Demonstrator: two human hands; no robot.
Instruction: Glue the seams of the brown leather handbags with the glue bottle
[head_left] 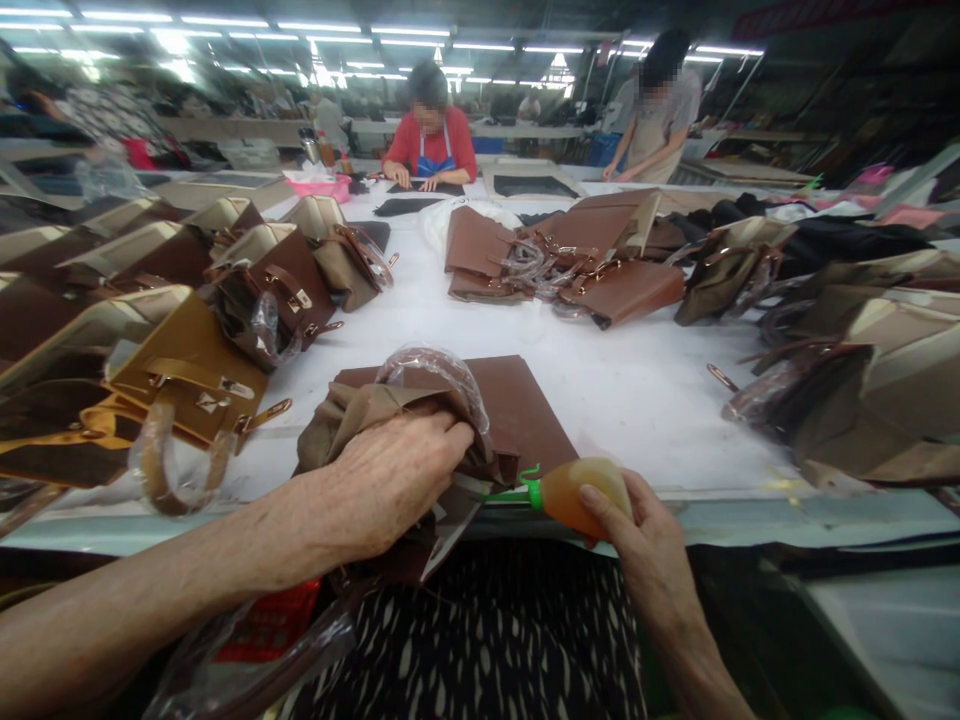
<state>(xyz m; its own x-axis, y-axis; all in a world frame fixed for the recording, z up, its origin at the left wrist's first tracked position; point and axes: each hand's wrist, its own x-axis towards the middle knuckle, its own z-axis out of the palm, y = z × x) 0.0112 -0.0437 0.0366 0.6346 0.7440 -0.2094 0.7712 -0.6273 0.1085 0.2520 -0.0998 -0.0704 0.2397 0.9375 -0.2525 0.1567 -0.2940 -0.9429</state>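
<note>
My left hand [390, 480] presses down with closed fingers on the folded tan lining of a brown leather bag [525, 410] lying flat at the near table edge. A plastic-wrapped handle [439, 370] arches over the bag just beyond my fingers. My right hand [637, 530] grips a small orange squeeze bottle [581, 490]. Its green nozzle [525, 488] points left at the bag's edge beside my left hand.
Rows of tan and brown handbags [195, 370] crowd the left side, more brown bags [600, 270] lie mid-table and others [877, 380] on the right. The white table [637, 390] stretches ahead. A person in red [431, 140] and another person [656, 110] work at the far end.
</note>
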